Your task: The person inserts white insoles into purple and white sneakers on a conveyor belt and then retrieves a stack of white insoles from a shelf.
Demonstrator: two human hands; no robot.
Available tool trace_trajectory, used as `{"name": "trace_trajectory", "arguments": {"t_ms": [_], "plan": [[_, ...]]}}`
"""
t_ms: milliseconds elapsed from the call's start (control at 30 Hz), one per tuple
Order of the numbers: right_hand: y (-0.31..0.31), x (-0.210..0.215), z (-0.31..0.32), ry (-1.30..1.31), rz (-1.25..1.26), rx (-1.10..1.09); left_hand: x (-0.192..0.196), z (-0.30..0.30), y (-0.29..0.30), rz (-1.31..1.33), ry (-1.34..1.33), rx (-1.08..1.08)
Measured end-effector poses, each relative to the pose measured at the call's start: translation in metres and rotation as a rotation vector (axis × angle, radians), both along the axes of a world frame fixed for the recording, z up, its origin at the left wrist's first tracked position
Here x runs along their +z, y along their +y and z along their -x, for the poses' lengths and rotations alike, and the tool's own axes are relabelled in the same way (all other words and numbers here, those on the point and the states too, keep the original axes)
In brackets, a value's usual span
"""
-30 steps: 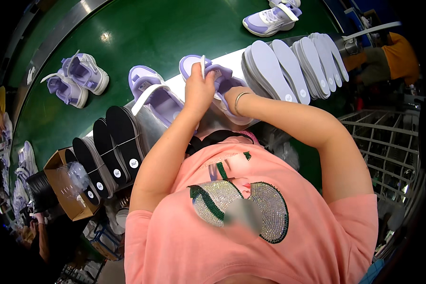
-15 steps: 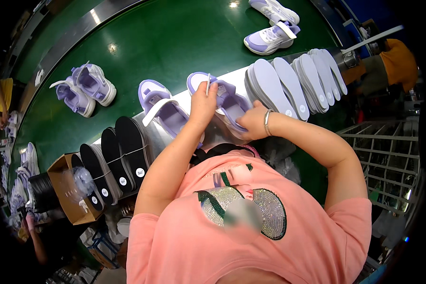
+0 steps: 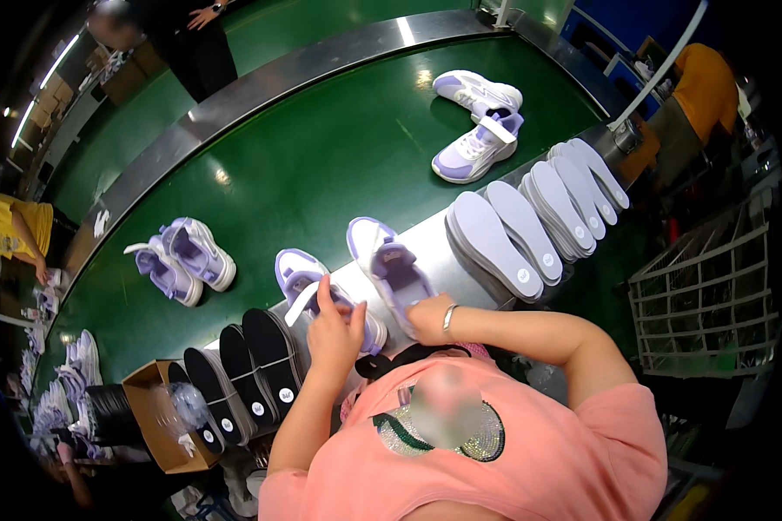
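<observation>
Two white-and-purple sneakers lie side by side in front of me, toes pointing away. The right-hand sneaker [image 3: 395, 269] has its heel in my right hand [image 3: 429, 319], whose fingers curl over the collar into the shoe. Over the left-hand sneaker [image 3: 297, 265] is my left hand [image 3: 334, 337], index finger raised and thumb apart, beside its loose white strap [image 3: 301, 304]. Whether it touches that shoe I cannot tell. My left hand hides part of the shoe's opening.
Grey insoles [image 3: 487, 239] stand in stacks to the right, black insoles [image 3: 269, 356] in tied bundles to the left beside a cardboard box [image 3: 152, 430]. Other sneaker pairs [image 3: 187, 256] [image 3: 478, 130] sit on the green belt [image 3: 321, 165]. A person in yellow [image 3: 17, 227] is at far left.
My left hand has let go of the right-hand sneaker's strap and moved left over the other sneaker. My right hand stays at the heel. The view has tilted up, showing more beyond the belt.
</observation>
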State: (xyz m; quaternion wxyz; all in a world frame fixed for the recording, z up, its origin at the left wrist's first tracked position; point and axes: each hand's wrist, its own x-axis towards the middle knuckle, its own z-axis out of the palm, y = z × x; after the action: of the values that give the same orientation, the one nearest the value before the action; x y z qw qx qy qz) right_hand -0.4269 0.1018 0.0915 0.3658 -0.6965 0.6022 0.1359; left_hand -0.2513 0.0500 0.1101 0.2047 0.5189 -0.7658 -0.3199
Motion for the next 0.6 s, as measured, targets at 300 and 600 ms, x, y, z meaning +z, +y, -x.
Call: {"name": "trace_trajectory", "arguments": {"t_ms": [300,600], "plan": [[-0.031,0.012,0.016,-0.499,0.636,0.117,-0.036,0.015,-0.039,-0.097,-0.400,0.136],[-0.109,0.016,0.257,-0.029,1.052,-0.624,-0.008,0.020,-0.167,0.147,-0.267,0.350]]}}
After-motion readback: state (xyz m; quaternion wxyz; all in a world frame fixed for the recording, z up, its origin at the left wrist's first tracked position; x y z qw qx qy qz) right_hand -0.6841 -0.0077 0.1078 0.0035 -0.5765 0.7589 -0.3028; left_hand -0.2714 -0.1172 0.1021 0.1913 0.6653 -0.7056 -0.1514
